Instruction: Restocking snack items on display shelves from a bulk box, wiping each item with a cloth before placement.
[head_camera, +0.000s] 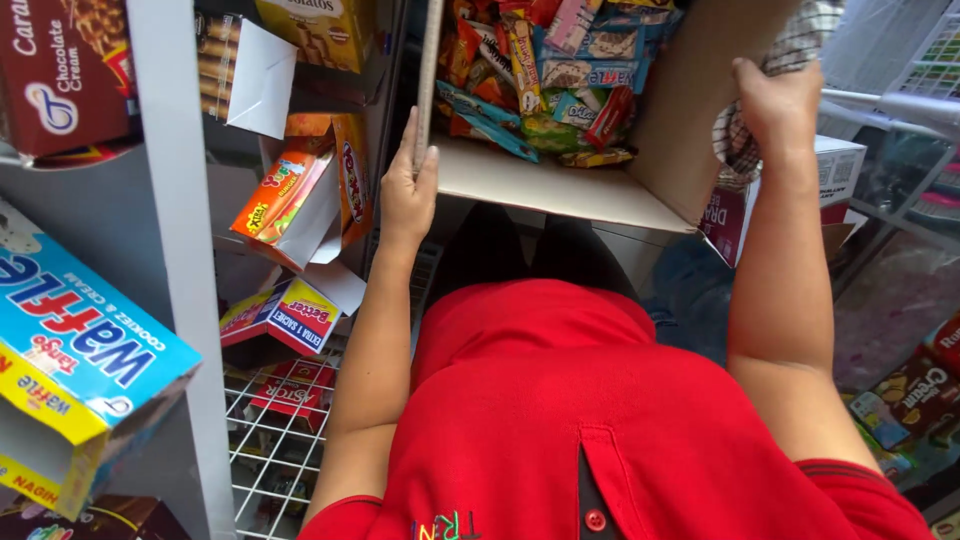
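- A red polo shirt (560, 420) fills the bottom of the view, smooth knit cloth with a dark placket and a red button.
- Above it, held out in front of the chest, is an open cardboard box (560, 185), plain brown with a pale flap folded toward the person; it sits between the two raised arms.
- The box holds a heap of snack packets (545, 70): glossy foil and plastic wrappers in orange, blue, red, green and pink, lying loose and crossed over each other.
- The left hand (408, 190) is clamped on the box's left wall, fingers up along the outside and thumb hooked over the thin edge.
- The right hand (775, 100) grips the box's right wall near the top, fingers curled out of sight behind it.
- To the left stands a grey metal shelf upright (175, 200) with a white wire rack (275, 440) lower down.
- A blue and yellow wafer carton (70, 360) juts out at the near left, glossy card.
- An orange carton (300, 195) lies open and tilted on the shelf.
- A brown carton (55, 70) sits at the top left.
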